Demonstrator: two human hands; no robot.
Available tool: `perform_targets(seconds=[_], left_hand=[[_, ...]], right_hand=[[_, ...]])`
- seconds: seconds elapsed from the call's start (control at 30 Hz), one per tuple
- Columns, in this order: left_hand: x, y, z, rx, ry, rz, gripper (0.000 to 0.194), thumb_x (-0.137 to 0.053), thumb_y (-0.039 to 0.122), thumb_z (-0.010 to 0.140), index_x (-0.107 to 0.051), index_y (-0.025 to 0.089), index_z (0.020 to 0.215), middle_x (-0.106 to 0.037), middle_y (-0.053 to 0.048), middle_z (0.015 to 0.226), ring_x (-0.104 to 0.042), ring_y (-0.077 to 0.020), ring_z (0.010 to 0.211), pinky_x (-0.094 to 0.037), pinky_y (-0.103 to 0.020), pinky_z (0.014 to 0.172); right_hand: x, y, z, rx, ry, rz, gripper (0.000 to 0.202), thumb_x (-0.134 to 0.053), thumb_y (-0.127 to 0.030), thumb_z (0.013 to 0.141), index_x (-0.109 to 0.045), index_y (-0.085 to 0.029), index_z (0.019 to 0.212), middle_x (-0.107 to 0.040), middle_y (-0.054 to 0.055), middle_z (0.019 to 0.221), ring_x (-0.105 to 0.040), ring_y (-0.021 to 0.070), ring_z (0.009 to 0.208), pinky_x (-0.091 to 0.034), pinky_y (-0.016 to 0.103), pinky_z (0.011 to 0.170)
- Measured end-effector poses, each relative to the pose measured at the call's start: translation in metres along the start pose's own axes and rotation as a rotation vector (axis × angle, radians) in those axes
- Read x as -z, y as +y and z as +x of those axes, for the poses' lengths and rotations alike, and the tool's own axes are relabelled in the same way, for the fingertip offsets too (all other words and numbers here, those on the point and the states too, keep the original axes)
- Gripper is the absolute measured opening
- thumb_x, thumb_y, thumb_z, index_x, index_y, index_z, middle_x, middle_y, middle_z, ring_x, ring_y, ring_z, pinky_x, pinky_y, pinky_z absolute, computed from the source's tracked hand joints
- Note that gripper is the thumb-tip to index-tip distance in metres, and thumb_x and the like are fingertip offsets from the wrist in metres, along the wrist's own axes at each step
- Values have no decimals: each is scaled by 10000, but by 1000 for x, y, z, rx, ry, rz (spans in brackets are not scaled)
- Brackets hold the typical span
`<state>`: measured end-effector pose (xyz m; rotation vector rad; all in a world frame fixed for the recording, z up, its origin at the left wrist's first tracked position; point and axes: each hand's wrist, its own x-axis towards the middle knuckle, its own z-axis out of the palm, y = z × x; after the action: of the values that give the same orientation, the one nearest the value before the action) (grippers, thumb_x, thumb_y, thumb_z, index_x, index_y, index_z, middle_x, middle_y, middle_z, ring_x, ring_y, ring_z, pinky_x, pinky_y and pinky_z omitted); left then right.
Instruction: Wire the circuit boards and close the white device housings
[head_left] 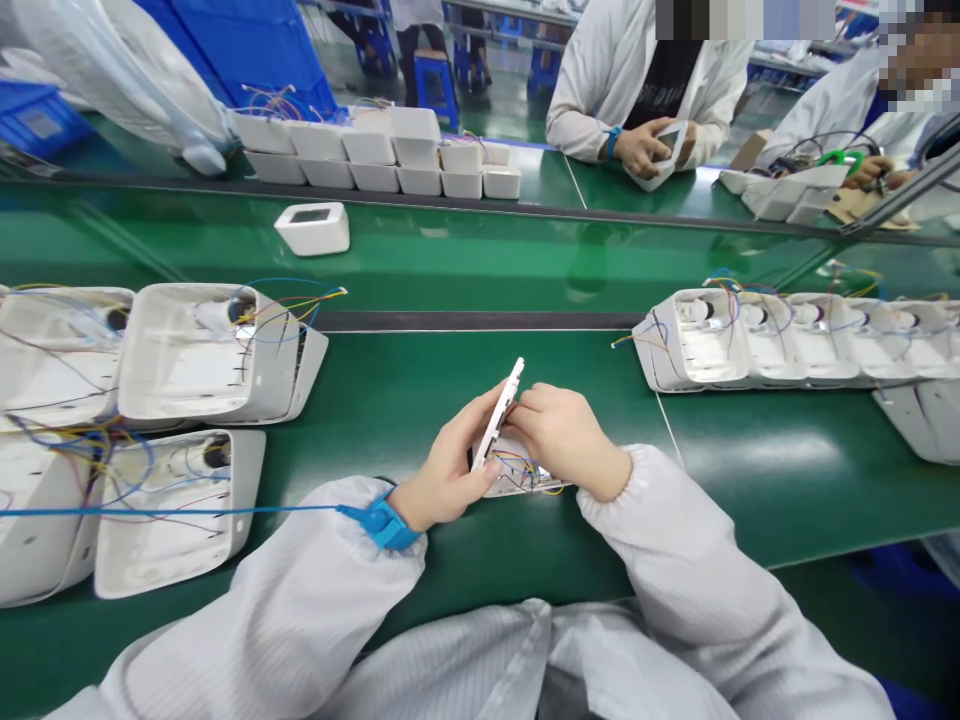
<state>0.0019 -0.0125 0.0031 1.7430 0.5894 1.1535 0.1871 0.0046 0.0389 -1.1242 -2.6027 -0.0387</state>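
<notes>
My left hand (454, 470) grips a thin white panel (498, 415) that is tilted nearly upright, its edge toward me. Against the panel's right face, my right hand (562, 435) has its fingers bent together; whatever they pinch is hidden. Beneath both hands an open white housing (517, 488) lies on the green table, with blue, red and yellow wires inside it. A blue wrist strap (386, 522) with a cord running left is around my left wrist.
Open white housings with wires stand at the left (202, 350) and in a row at the right (716, 340). A closed white unit (313, 230) sits on the belt (465, 260) ahead. Across it are stacked white housings (371, 147) and two people in white coats handling parts.
</notes>
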Motion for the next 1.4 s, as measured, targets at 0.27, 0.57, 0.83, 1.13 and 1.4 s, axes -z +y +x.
perform_targets(seconds=[0.27, 0.57, 0.83, 1.13, 1.4], left_hand=[[-1, 10, 5, 6, -30, 112, 700, -554, 514, 911, -343, 215, 1508, -465, -132, 1465, -486, -337, 1305, -401, -468, 1102], [-3, -1, -3, 38, 1, -33, 724, -597, 488, 899, -323, 217, 1512, -418, -147, 1504, -457, -345, 1345, -424, -470, 1103], [-6, -6, -8, 112, 91, -132, 765, -643, 460, 876, -288, 226, 1512, -413, -158, 1479, -413, -333, 1364, -344, -510, 1148], [-5, -3, -5, 124, 74, -156, 765, -650, 474, 868, -298, 226, 1500, -433, -155, 1449, -438, -317, 1339, -381, -498, 1125], [-5, -2, -4, 119, 74, -175, 744, -666, 472, 861, -334, 230, 1481, -441, -156, 1456, -454, -327, 1336, -395, -499, 1121]], right_hand=[[3, -2, -1, 46, -44, -36, 221, -500, -185, 976, -679, -137, 856, -664, 79, 879, -506, 205, 753, -332, 356, 635], [9, -4, 2, -35, -104, 31, 285, -497, -296, 1000, -684, -154, 839, -641, 56, 796, -525, 193, 757, -339, 343, 642], [29, 27, -4, -417, -282, 271, 157, -680, -295, 883, -718, -196, 1000, -693, 41, 957, -615, 189, 882, -409, 291, 745], [41, 21, -5, -296, -140, 618, 134, -689, -307, 887, -726, -191, 941, -681, 21, 908, -603, 131, 819, -436, 250, 726], [49, 14, -8, 22, -384, 873, 102, -696, -267, 880, -722, -176, 844, -594, -2, 841, -551, 108, 750, -443, 222, 671]])
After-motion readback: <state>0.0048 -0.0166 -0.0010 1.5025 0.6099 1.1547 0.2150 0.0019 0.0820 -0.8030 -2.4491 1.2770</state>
